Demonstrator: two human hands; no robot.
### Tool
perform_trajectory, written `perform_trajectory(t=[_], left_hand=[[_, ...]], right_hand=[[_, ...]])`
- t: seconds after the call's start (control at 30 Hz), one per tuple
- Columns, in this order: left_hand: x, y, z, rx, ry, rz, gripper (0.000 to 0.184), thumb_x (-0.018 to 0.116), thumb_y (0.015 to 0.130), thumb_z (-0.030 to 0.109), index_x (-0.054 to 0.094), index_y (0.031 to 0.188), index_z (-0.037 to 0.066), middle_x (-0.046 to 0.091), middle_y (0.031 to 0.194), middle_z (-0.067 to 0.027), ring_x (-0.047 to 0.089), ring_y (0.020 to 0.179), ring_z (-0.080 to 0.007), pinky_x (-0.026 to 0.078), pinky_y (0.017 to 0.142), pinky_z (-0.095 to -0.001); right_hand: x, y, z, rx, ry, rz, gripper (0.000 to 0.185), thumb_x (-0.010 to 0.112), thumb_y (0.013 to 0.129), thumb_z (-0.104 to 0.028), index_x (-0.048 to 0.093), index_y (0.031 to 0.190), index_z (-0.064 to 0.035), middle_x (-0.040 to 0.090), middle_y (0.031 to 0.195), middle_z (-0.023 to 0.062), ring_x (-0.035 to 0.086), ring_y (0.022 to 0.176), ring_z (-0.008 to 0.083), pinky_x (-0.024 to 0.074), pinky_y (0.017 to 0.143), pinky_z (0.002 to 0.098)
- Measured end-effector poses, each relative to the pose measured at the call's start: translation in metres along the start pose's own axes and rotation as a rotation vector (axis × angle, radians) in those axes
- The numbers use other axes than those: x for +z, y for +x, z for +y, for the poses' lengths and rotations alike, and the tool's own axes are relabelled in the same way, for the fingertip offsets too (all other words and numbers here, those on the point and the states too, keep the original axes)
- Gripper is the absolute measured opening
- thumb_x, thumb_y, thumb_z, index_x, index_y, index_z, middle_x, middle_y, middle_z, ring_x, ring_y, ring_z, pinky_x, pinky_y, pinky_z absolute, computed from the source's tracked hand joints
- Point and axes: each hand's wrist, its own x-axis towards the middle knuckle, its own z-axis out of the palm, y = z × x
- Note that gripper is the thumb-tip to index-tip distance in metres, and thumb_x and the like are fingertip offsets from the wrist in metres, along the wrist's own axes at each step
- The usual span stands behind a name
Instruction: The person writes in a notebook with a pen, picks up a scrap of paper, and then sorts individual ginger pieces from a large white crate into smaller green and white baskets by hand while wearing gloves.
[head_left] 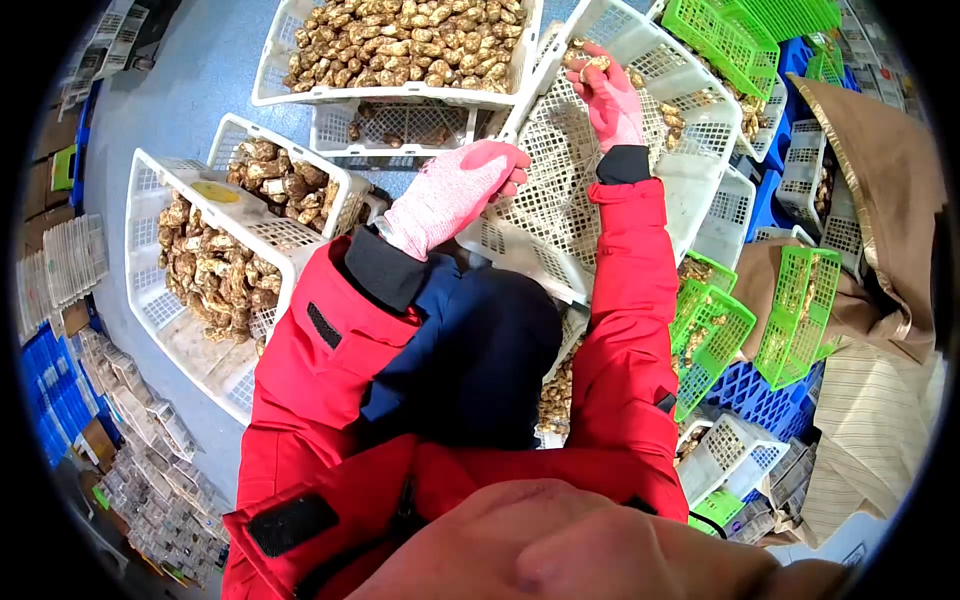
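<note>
My right hand (612, 108), in a pink glove, is closed with its fingertips around a small brown-and-cream mushroom-like piece (597, 64). It is above the far part of a large white plastic crate (560, 175), whose perforated floor shows beneath it. A few similar pieces (672, 120) lie along that crate's right side. My left hand (462, 192), also pink-gloved, hovers by the crate's left edge. Its fingers are curled inward, and whatever they may hold is hidden.
A white crate heaped with brown-and-cream pieces (410, 45) stands ahead. On the left, another white crate (165, 290) holds larger, darker ones. Green baskets (715, 335), blue pallets (765, 405) and brown cloth (880, 190) crowd the right. My knees are close below the crate.
</note>
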Motion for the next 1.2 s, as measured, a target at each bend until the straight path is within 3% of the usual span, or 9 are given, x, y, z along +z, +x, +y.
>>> perform_trajectory(t=[0.3,0.43,0.57,0.67,0.77,0.9,1.03,1.1,1.2], left_hand=[[0.01,-0.007,0.005,0.018,0.077,0.014,0.033,0.044,0.093,0.027,0.057,0.109,0.001,0.062,0.096,-0.0046,0.057,0.084,-0.0106,0.045,0.076,-0.0251],[0.02,-0.01,0.003,0.032,0.07,0.0,0.033,0.043,0.093,0.028,0.057,0.109,0.003,0.062,0.097,-0.0047,0.058,0.084,-0.0111,0.045,0.075,-0.0246],[0.026,-0.011,0.002,0.005,0.117,-0.018,0.034,0.042,0.093,0.029,0.056,0.11,0.003,0.062,0.098,-0.0047,0.058,0.084,-0.012,0.044,0.076,-0.0253],[0.024,-0.008,0.001,0.039,0.142,-0.049,0.034,0.043,0.093,0.03,0.056,0.111,0.003,0.062,0.098,-0.0044,0.057,0.085,-0.0117,0.044,0.077,-0.0255],[0.031,-0.009,0.004,0.005,0.171,-0.025,0.035,0.043,0.093,0.029,0.056,0.111,0.003,0.062,0.097,-0.0052,0.057,0.085,-0.0121,0.044,0.077,-0.0261],[0.032,-0.008,0.006,0.056,0.201,-0.029,0.033,0.044,0.092,0.027,0.057,0.106,0.0,0.062,0.092,-0.0053,0.056,0.083,-0.0118,0.044,0.075,-0.0245],[0.023,-0.007,-0.001,0.029,0.26,0.023,0.031,0.045,0.093,0.026,0.057,0.105,0.0,0.06,0.091,-0.0026,0.055,0.081,-0.0101,0.044,0.076,-0.0247],[0.015,-0.006,0.0,0.028,0.312,0.043,0.03,0.045,0.093,0.025,0.057,0.105,0.0,0.06,0.092,-0.0029,0.054,0.082,-0.0103,0.044,0.077,-0.025],[0.007,0.0,-0.002,0.046,0.367,0.057,0.03,0.045,0.093,0.024,0.057,0.105,0.0,0.06,0.092,-0.0028,0.054,0.083,-0.0102,0.044,0.078,-0.0248]], right_hand=[[-0.028,-0.077,-0.056,0.063,-0.267,0.132,0.038,0.055,0.086,-0.013,0.047,0.121,-0.0007,0.061,0.097,0.01,0.057,0.077,0.0097,0.0415,0.065,0.0182],[-0.051,-0.186,-0.099,0.329,-0.679,0.153,0.04,0.051,0.081,-0.011,0.049,0.12,-0.0041,0.062,0.096,0.0053,0.056,0.075,0.0085,0.041,0.065,0.02],[-0.06,-0.31,-0.137,0.804,-1.467,0.027,0.047,0.058,0.076,-0.032,0.055,0.113,-0.003,0.064,0.086,0.0119,0.061,0.075,0.0162,0.0454,0.068,0.0266],[-0.057,-0.334,-0.153,0.92,-1.585,0.099,0.049,0.059,0.075,-0.04,0.058,0.111,-0.0071,0.064,0.089,0.0133,0.062,0.081,0.0233,0.0464,0.073,0.0309],[-0.058,-0.275,-0.133,0.385,-1.316,0.163,0.034,0.053,0.081,-0.027,0.06,0.107,-0.0061,0.064,0.089,0.0094,0.061,0.08,0.0199,0.0454,0.072,0.0283],[-0.058,-0.099,-0.071,0.144,-0.884,0.072,0.034,0.051,0.085,-0.027,0.059,0.109,-0.0043,0.064,0.086,0.0052,0.058,0.077,0.011,0.0446,0.07,0.0236],[-0.067,0.06,0.042,0.142,-1.008,0.206,0.047,0.064,0.075,-0.03,0.054,0.115,-0.0073,0.063,0.087,0.0071,0.058,0.074,0.0138,0.0463,0.068,0.0282],[-0.06,0.087,0.079,-0.289,-1.829,0.286,0.04,0.065,0.074,-0.028,0.057,0.109,-0.0115,0.064,0.093,0.0099,0.061,0.082,0.0203,0.0487,0.071,0.034],[-0.041,0.088,0.086,-0.083,-1.992,0.309,0.022,0.055,0.08,-0.02,0.061,0.1,-0.0139,0.063,0.096,0.0079,0.06,0.092,0.0257,0.0483,0.077,0.0387]])
